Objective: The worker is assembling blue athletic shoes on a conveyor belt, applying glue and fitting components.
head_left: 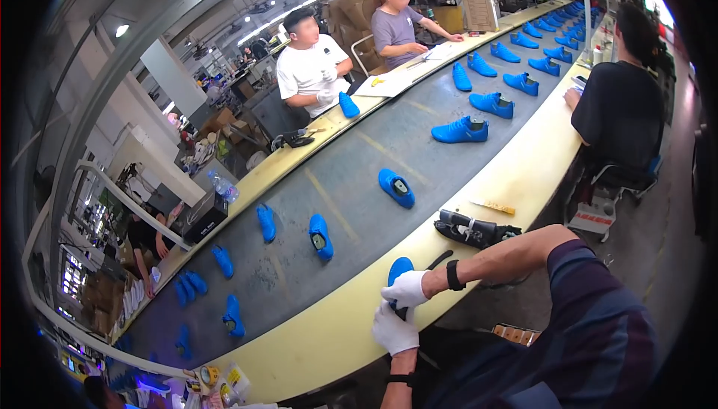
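Across a busy workshop, a long grey conveyor belt (344,169) runs diagonally, flanked by a pale yellow near bench (329,334) and a narrower far bench (263,173). Behind the far side are a co-worker in a white shirt (310,65) and another in a purple-grey shirt (396,31); a seated person in black (621,95) is on the near side, farther along. A black box (202,218) stands at the far edge. On the belt lie many blue shoes (460,130), closely ranked toward the upper right and more widely spaced nearby. Near the right forearm, a dark, bulky item (475,230) rests on the near bench. Close to the bench's edge is the held blue shoe (400,265), with the white-gloved right hand (406,290) wrapped around it. Just below, the gloved left hand (394,329) is bent in at the shoe's near end; its fingertips are partly hidden, so I cannot tell whether it grips. Beside the right wrist, which wears a black wristband (455,275), is a black strip (440,259). Beyond the dark item lies a small yellow strip (494,207).
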`<state>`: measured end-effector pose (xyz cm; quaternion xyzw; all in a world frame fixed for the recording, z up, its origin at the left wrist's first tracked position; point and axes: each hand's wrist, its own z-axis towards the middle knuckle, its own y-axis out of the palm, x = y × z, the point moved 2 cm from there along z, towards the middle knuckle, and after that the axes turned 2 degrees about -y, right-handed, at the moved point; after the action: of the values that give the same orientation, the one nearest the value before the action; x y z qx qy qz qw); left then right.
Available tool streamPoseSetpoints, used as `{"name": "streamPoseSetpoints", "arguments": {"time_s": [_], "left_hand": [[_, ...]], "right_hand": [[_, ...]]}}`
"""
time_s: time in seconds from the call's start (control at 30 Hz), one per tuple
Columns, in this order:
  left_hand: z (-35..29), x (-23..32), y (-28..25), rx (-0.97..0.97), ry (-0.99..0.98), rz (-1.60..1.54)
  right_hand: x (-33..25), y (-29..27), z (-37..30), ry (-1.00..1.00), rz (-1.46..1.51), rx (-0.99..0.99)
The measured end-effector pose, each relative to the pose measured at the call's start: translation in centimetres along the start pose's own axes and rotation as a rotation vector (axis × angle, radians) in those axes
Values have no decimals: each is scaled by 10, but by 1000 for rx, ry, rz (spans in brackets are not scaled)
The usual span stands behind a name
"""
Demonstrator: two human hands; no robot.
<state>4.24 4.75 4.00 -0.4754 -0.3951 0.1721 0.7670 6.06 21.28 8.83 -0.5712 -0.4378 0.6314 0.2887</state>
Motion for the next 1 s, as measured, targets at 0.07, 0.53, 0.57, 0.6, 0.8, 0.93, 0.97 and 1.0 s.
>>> {"name": "streamPoseSetpoints", "arguments": {"time_s": [0.07,0.53,0.57,0.6,0.8,0.93,0.97,1.0], "left_hand": [[4,-6,18,35,-36,-48],[9,2,27,104,-95,-132],[11,4,27,76,-106,-131],[10,2,27,77,-116,-127],[9,-3,25,18,-65,-162],[9,5,23,-6,-59,-258],[9,5,22,-5,-61,-264],[9,3,23,-7,-66,-267]], "right_hand": [[3,-6,6,-3,8,-79],[30,-7,26,-104,58,-199],[36,-4,25,-109,93,-210],[26,-12,26,-116,97,-216],[12,-21,25,181,222,-529],[25,10,30,139,115,-409],[23,10,30,111,107,-300],[22,12,28,111,107,-305]]}}
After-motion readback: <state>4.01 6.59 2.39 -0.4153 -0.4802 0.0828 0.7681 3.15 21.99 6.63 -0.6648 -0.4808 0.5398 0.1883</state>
